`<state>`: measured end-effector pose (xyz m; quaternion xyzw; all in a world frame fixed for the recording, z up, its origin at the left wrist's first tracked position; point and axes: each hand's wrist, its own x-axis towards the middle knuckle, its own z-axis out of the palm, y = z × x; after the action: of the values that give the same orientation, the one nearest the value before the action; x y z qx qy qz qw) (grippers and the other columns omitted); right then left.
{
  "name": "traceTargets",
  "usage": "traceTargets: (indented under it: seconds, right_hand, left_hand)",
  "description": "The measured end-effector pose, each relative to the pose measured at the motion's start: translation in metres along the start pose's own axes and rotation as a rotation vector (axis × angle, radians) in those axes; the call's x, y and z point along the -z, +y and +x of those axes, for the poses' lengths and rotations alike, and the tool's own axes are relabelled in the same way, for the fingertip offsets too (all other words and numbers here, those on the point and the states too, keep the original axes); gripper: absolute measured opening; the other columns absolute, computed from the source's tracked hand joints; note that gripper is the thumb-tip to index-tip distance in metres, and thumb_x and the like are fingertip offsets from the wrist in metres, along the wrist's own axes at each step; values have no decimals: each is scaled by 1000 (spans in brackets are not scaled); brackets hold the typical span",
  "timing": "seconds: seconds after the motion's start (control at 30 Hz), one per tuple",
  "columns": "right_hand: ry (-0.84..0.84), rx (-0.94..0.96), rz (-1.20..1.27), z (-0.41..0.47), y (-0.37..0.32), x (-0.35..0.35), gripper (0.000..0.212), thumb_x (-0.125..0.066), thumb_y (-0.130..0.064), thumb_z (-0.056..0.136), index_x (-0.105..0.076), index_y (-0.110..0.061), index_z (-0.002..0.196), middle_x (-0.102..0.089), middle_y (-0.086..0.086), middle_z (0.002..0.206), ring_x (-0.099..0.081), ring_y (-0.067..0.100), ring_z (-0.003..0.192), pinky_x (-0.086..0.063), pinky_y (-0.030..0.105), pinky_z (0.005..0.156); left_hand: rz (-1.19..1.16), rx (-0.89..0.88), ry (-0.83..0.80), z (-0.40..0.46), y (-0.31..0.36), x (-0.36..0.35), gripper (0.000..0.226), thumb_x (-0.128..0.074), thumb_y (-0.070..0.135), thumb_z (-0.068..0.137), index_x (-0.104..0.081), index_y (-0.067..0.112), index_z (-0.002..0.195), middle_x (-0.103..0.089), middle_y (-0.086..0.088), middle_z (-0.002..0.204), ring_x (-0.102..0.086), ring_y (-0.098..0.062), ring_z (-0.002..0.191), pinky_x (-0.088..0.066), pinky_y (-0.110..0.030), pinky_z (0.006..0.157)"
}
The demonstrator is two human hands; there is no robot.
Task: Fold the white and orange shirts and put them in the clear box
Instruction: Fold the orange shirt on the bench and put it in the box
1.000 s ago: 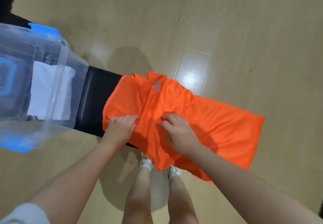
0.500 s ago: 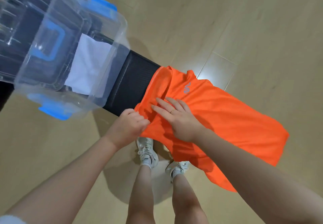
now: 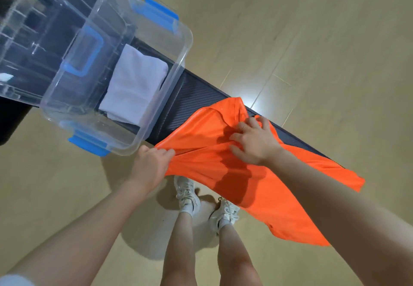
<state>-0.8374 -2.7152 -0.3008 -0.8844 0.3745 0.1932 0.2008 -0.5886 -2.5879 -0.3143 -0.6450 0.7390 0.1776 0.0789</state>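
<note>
Sitting at the far-left end of the black bench (image 3: 196,98): the clear box (image 3: 156,98) with blue latches, open-topped, holding the folded white shirt (image 3: 134,84) against its wall nearest the bench's bare middle. Leaning just beyond the box, away from the bench's middle: a clear lid (image 3: 33,40) with a blue handle. Gripping the orange shirt (image 3: 257,187) at its corner over the bench's near edge, close beside the box: the left hand (image 3: 152,167), fingers curled tight round a bunch of cloth, pulling it taut. Pressing down on the shirt atop the bench, near the collar: the right hand (image 3: 254,142), fingers bent and spread, gathering creased fabric under the fingertips. Draping off the bench's near side toward the white sneakers (image 3: 205,203) on the wooden floor (image 3: 312,28): the rest of the orange shirt.
</note>
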Motion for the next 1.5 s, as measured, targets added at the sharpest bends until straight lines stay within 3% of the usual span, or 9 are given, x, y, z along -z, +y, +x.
traceTargets:
  seconds: [0.17, 0.4, 0.5, 0.63, 0.8, 0.93, 1.2, 1.37, 1.5]
  right_hand:
    - [140, -420, 557, 37, -9, -17, 36, -43, -21, 93, -49, -7, 125, -42, 18, 133, -44, 39, 116, -36, 40, 99]
    - [244, -911, 653, 83, -16, -6, 14, -53, -23, 85, -56, -12, 93, -64, 11, 97, -53, 34, 101, -38, 38, 82]
    - [347, -913, 942, 98, -10, 9, 25, -55, -23, 82, -45, -18, 60, -48, -5, 60, -48, 23, 70, -37, 33, 70]
    - [475, -674, 1279, 113, 0, 45, 17, -49, -5, 90, -62, -15, 89, -58, -5, 74, -50, 7, 67, -43, 24, 68]
    - [227, -485, 1123, 122, -3, 63, 36, -46, -9, 94, -49, -2, 129, -57, 4, 120, -55, 13, 105, -38, 28, 101]
    - [318, -515, 758, 71, 3, 44, 28, -42, -17, 97, -64, 1, 101, -64, 20, 106, -56, 32, 103, -35, 30, 84]
    - [240, -859, 742, -74, 88, -31, 27, -38, -12, 98, -60, 0, 109, -63, 21, 111, -56, 34, 106, -38, 36, 83]
    - [106, -964, 596, -121, 138, -67, 29, -36, -20, 98, -59, -7, 108, -61, 20, 111, -55, 38, 104, -41, 40, 84]
    - [-16, -894, 283, -145, 160, -78, 29, -37, -25, 97, -59, -7, 104, -63, 17, 111, -54, 36, 106, -36, 38, 86]
  left_hand:
    - [-131, 229, -81, 7, 2, -24, 17, -66, 0, 65, -59, 12, 75, -64, -5, 61, -64, -28, 60, -37, -34, 63]
    - [-230, 214, -99, 15, 2, -24, 27, -35, 29, 71, -56, 13, 76, -64, -3, 66, -61, -29, 69, -32, -35, 67]
    - [-210, 181, -45, 11, 1, -15, 36, -34, 43, 77, -52, 16, 61, -58, 0, 53, -58, -27, 55, -36, -34, 61]
    - [-134, 207, 2, 14, -3, -4, 34, -54, 28, 82, -50, 15, 51, -54, -2, 43, -55, -26, 41, -45, -31, 52]
    - [-135, 355, -44, 20, 7, 2, 34, -69, -12, 55, -64, 1, 86, -65, -16, 74, -62, -36, 65, -51, -41, 58]
    - [-125, 292, 22, 26, 28, 2, 58, -65, -3, 56, -55, 0, 113, -60, -21, 107, -59, -38, 91, -52, -45, 71]
    - [-152, -298, 28, 97, 128, 10, 42, -37, 18, 69, -68, 15, 98, -68, -5, 107, -67, -25, 88, -54, -32, 68]
    - [-199, -275, -76, 164, 177, 16, 50, -32, 15, 81, -55, 14, 126, -51, -5, 136, -48, -30, 120, -39, -43, 95]
    - [-101, -304, -125, 207, 196, 8, 48, -28, 11, 86, -54, 16, 126, -55, -4, 132, -45, -31, 121, -36, -38, 95]
